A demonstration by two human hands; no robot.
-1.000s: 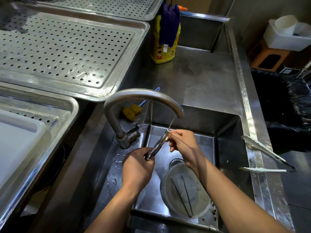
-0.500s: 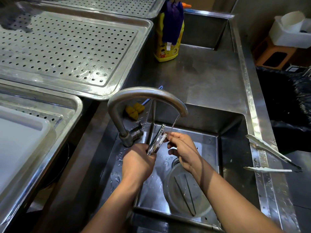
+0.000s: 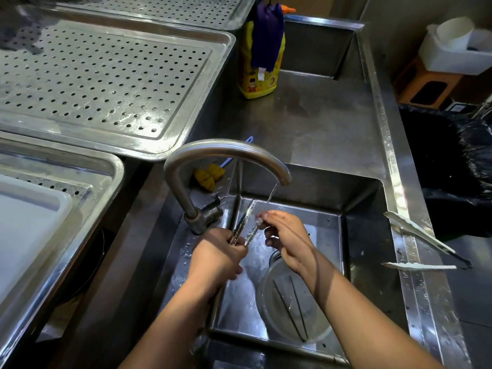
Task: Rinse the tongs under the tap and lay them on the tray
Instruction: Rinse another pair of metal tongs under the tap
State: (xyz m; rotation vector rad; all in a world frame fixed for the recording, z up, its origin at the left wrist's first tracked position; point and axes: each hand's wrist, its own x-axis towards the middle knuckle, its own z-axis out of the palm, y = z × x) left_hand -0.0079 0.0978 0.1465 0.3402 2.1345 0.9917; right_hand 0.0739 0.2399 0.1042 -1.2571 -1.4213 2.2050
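Small metal tongs (image 3: pixel 246 222) are held over the sink basin (image 3: pixel 359 235), their two arms spread apart and wet. My left hand (image 3: pixel 217 255) grips their hinge end. My right hand (image 3: pixel 286 237) pinches the tip of the right arm, just under the thin stream of water falling from the curved tap (image 3: pixel 226 153). A perforated steel tray (image 3: pixel 106 83) lies on the counter at the upper left.
A clear round container (image 3: pixel 290 307) holding thin tweezers sits in the basin by the drain. Larger white tongs (image 3: pixel 423 243) rest on the sink's right rim. A yellow detergent bottle (image 3: pixel 257 81) stands behind, a yellow sponge (image 3: pixel 207 175) by the tap, a second tray (image 3: pixel 87 198) at left.
The tongs' arms have spread apart. My right hand has slid onto the tip of one arm under the water, and my left hand still holds the hinge end.
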